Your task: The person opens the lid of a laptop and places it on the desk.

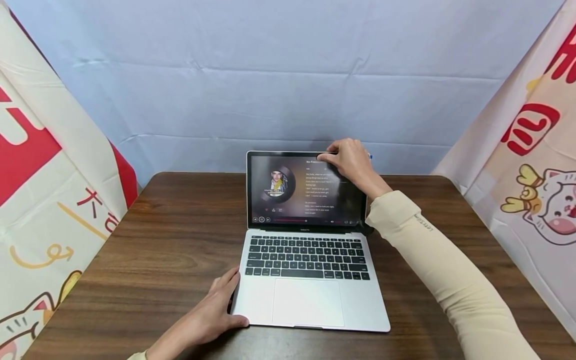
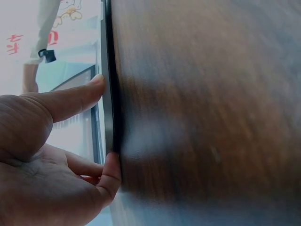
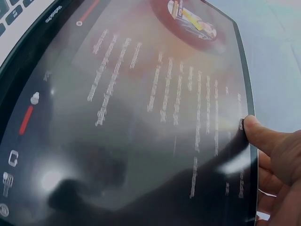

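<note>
A silver laptop [image 1: 308,300] stands unfolded on the table, its lit screen [image 1: 288,190] showing a music player with a round cover picture and lyrics. At the screen's top edge, toward the right corner, my right hand [image 1: 353,160] grips the lid. Its thumb [image 3: 263,134] lies on the front of the glass, with the other fingers behind the lid. My left hand [image 1: 211,310] holds the base at its front left corner. The thumb [image 2: 77,99] presses the base's edge while the fingers lie along the left side, partly hidden.
The brown wooden table [image 1: 180,240] extends to both sides of the laptop. A pale blue cloth [image 1: 270,90] hangs behind it. Printed cloths with red characters and cartoon cats hang at the left [image 1: 36,150] and at the right [image 1: 540,165].
</note>
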The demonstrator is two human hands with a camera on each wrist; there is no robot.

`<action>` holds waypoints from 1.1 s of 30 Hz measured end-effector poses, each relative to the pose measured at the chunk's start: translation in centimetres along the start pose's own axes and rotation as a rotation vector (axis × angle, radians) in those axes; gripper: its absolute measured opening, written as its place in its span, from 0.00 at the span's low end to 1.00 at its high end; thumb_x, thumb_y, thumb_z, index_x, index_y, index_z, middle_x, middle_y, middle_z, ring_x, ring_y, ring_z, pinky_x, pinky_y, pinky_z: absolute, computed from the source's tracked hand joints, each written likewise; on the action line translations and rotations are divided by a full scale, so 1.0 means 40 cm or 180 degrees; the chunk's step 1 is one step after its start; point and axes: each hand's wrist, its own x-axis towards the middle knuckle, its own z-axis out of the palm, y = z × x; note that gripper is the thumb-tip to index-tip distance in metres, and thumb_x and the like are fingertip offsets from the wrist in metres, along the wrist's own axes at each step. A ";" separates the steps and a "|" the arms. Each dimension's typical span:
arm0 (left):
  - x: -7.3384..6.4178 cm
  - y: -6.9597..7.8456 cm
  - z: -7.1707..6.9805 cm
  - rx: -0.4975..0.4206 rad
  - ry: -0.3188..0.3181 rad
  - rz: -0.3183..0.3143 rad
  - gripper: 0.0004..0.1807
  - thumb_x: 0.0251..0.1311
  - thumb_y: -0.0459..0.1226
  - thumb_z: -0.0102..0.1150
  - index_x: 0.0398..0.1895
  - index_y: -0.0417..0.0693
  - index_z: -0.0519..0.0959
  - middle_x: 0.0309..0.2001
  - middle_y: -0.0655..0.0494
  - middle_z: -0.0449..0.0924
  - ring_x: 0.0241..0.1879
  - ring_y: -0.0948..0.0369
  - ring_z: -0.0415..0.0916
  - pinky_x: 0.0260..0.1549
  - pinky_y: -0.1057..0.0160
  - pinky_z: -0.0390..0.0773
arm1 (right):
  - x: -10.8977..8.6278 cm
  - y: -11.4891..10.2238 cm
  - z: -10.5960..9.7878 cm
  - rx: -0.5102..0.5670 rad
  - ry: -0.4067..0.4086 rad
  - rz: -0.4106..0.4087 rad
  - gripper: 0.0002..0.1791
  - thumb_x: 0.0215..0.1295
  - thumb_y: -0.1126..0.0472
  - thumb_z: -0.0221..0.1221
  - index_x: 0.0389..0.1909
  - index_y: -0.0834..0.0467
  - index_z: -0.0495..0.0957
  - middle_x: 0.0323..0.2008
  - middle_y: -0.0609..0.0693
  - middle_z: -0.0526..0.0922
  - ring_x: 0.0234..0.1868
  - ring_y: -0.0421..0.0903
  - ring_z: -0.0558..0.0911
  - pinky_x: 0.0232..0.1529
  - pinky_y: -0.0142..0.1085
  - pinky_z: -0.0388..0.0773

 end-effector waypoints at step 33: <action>-0.011 0.004 0.001 -0.0037 0.0035 0.0029 0.56 0.41 0.34 0.83 0.74 0.28 0.63 0.77 0.36 0.58 0.73 0.41 0.57 0.68 0.38 0.61 | 0.002 0.077 -0.022 -0.0095 -0.0282 0.0160 0.18 0.69 0.51 0.68 0.50 0.61 0.89 0.44 0.59 0.89 0.22 0.50 0.76 0.26 0.42 0.64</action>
